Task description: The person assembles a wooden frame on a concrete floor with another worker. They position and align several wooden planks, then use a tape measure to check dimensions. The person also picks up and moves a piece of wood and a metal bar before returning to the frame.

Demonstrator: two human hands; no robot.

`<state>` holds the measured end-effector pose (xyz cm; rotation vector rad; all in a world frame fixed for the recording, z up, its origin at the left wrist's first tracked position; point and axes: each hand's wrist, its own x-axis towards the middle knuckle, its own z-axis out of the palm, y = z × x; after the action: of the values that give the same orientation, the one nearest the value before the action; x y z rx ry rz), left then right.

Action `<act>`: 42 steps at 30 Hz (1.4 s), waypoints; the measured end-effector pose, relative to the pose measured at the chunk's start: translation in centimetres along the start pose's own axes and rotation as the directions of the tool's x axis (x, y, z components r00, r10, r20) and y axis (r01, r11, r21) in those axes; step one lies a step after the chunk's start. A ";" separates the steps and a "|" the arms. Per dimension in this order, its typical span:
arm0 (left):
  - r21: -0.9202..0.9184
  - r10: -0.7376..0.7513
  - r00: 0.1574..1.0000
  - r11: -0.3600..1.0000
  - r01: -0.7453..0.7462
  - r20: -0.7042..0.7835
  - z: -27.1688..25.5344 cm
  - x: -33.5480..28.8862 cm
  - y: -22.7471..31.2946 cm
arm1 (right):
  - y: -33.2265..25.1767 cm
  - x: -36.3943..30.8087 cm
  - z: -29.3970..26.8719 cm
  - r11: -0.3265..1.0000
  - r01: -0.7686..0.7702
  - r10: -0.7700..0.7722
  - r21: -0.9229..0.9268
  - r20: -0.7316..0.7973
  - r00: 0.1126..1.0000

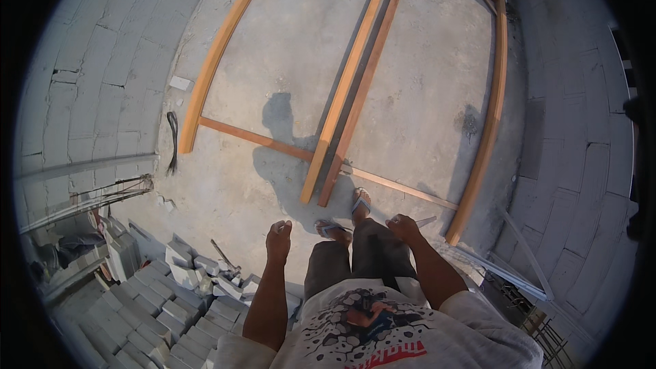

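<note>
Orange-brown timber makes up the door frame (355, 89) lying flat on the concrete floor (287, 48), directly ahead of the person's sandalled feet. Its long members run away from the person, the two middle rails ending just in front of the toes. Both hands hang empty at hip height: the left hand (279, 238) is loosely curled on nothing, the right hand (403, 227) likewise loose and holding nothing. The right one is slightly nearer the frame (its thin cross rail (400, 188) passes just beyond it). A heap of grey blocks (164, 307) sits to the person's left.
</note>
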<state>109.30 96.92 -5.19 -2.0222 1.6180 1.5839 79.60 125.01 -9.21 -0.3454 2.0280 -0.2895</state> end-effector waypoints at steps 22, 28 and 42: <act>0.510 -0.106 0.908 0.851 -0.128 0.404 -5.9 22.8 -7.1 | -10.8 1.1 22.3 0.907 -0.338 0.310 0.250 0.144 0.940; 0.493 0.229 0.938 0.804 -0.333 0.260 -15.0 25.5 2.5 | -21.1 -1.3 17.8 0.948 -0.091 0.083 0.303 0.037 0.996; 0.546 0.328 0.874 0.686 -0.481 0.358 -7.9 18.6 13.5 | -8.4 -5.4 11.3 0.861 -0.232 0.370 0.453 -0.244 0.896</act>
<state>101.97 74.08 -9.07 -1.1368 2.2136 1.0807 93.04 118.52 -6.99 0.3136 2.2324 -0.5960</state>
